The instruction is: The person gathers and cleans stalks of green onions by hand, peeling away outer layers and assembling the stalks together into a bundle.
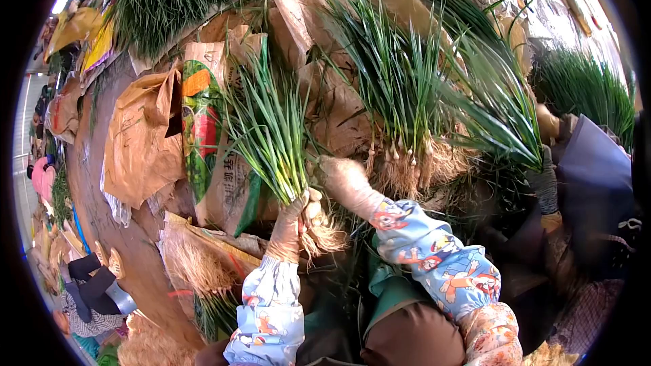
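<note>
My left hand (291, 220) is closed round the lower stems of a bunch of spring onions (277, 139). Their green leaves fan upward and pale roots hang below the fist. Close to the right side of this bunch is my right hand (344, 179), its fingers curled and turned away, so what they may hold is hidden. Beyond it, more spring onions (400, 88) lie in a pile, with small white bulbs and long tangled roots toward me. Both my forearms wear blue patterned sleeves.
Brown paper sacks (142, 139) and a printed sack (202, 129) lie on the ground. At right, a co-worker's gloved hand (542, 183) holds another bunch (498, 108). A large heap of greens (176, 0) stands at the back. Another person (91, 298) sits at lower left.
</note>
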Motion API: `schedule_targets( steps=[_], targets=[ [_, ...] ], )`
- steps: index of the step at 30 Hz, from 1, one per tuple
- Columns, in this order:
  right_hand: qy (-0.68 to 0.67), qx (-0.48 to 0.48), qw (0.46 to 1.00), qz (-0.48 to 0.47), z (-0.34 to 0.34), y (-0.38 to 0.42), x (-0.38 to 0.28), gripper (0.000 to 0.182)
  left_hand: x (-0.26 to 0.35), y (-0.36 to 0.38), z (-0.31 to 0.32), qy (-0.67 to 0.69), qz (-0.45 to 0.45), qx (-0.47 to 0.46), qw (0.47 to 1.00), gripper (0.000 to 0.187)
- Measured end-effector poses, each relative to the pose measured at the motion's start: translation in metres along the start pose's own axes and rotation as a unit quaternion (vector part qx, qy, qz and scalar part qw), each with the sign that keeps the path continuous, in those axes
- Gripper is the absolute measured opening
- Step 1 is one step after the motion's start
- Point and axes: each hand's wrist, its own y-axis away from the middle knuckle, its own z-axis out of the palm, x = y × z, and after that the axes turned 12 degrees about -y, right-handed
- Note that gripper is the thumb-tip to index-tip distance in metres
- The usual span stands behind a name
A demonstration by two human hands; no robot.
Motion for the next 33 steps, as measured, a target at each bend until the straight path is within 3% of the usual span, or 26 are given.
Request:
schedule_targets(
  steps=[2, 3, 4, 5, 7, 8, 9, 10, 12, 15, 17, 18, 19, 20, 21, 23, 24, 25, 27, 29, 30, 31, 33],
  targets=[
    [0.160, -0.102, 0.982, -0.025, 0.045, -0.016, 0.083, 0.023, 0.021, 0.018, 0.018, 0.000, 0.071, 0.048, 0.996, 0.027],
    [0.125, -0.158, 0.979, -0.041, 0.031, -0.007, 0.077, 0.024, 0.035, 0.023, 0.027, -0.009, 0.133, 0.088, 0.987, 0.029],
    [0.088, -0.215, 0.971, -0.052, 0.015, 0.001, 0.068, 0.025, 0.053, 0.027, 0.017, 0.010, 0.121, 0.067, 0.990, 0.032],
    [0.095, -0.390, 0.914, -0.051, -0.036, 0.015, 0.018, 0.026, 0.071, 0.030, 0.007, 0.031, 0.112, 0.045, 0.992, 0.035],
    [-0.138, -0.542, 0.825, 0.086, -0.049, 0.037, -0.019, 0.025, 0.097, 0.033, 0.019, -0.042, 0.165, 0.041, 0.985, 0.037],
    [0.150, -0.453, 0.856, -0.197, -0.034, 0.036, -0.016, 0.029, 0.098, 0.030, 0.007, -0.140, 0.176, 0.105, 0.969, 0.037],
    [0.146, -0.397, 0.891, -0.164, -0.022, 0.029, -0.015, 0.033, 0.092, 0.028, -0.007, -0.212, 0.181, 0.125, 0.952, 0.036],
    [0.072, -0.326, 0.942, -0.045, -0.019, 0.013, -0.016, 0.037, 0.087, 0.029, -0.003, -0.235, 0.155, 0.138, 0.950, 0.037],
    [-0.092, -0.171, 0.974, 0.118, -0.001, -0.013, -0.005, 0.045, 0.063, 0.033, -0.004, -0.247, 0.075, 0.157, 0.953, 0.036],
    [-0.141, -0.217, 0.957, 0.131, 0.061, -0.038, 0.022, 0.046, 0.015, 0.037, -0.018, -0.277, -0.017, 0.209, 0.938, 0.031],
    [-0.151, -0.188, 0.958, 0.156, 0.065, -0.035, 0.022, 0.038, -0.008, 0.030, -0.025, -0.270, -0.042, 0.205, 0.940, 0.030],
    [-0.083, -0.223, 0.970, 0.055, 0.074, -0.032, 0.032, 0.033, -0.017, 0.027, -0.029, -0.278, -0.029, 0.213, 0.936, 0.030],
    [0.024, -0.173, 0.972, -0.160, 0.069, -0.022, 0.031, 0.029, -0.016, 0.025, -0.020, -0.293, -0.012, 0.230, 0.928, 0.030],
    [0.157, -0.046, 0.923, -0.348, 0.064, -0.013, 0.028, 0.028, -0.017, 0.024, -0.023, -0.319, -0.024, 0.225, 0.920, 0.029],
    [0.120, -0.034, 0.923, -0.365, 0.068, -0.008, 0.034, 0.033, -0.018, 0.023, -0.025, -0.345, -0.035, 0.219, 0.912, 0.028],
    [0.113, -0.059, 0.972, -0.198, 0.050, 0.013, 0.019, 0.031, -0.006, 0.024, -0.009, -0.289, -0.011, 0.176, 0.941, 0.027],
    [0.037, -0.024, 0.989, -0.141, 0.036, 0.018, 0.021, 0.026, 0.006, 0.029, 0.002, -0.297, -0.026, 0.177, 0.938, 0.033],
    [-0.045, 0.019, 0.995, -0.090, 0.022, 0.023, 0.023, 0.024, 0.004, 0.027, 0.000, -0.267, 0.057, 0.186, 0.944, 0.035],
    [0.017, 0.024, 0.998, -0.056, 0.039, 0.024, 0.074, 0.025, 0.034, 0.037, 0.030, -0.251, 0.118, 0.193, 0.941, 0.036],
    [0.060, -0.248, 0.967, -0.020, 0.016, 0.031, 0.055, 0.025, 0.057, 0.044, 0.036, -0.250, 0.067, 0.199, 0.945, 0.038],
    [0.072, -0.374, 0.925, -0.005, 0.004, 0.035, 0.045, 0.025, 0.052, 0.040, 0.004, -0.225, 0.048, 0.165, 0.959, 0.039],
    [0.051, -0.341, 0.938, -0.015, -0.037, 0.048, 0.009, 0.026, 0.043, 0.034, -0.016, -0.274, 0.092, 0.206, 0.935, 0.036],
    [0.090, -0.141, 0.977, 0.133, -0.043, 0.034, 0.023, 0.037, 0.037, 0.028, -0.031, -0.299, 0.044, 0.239, 0.923, 0.033]
  ],
)
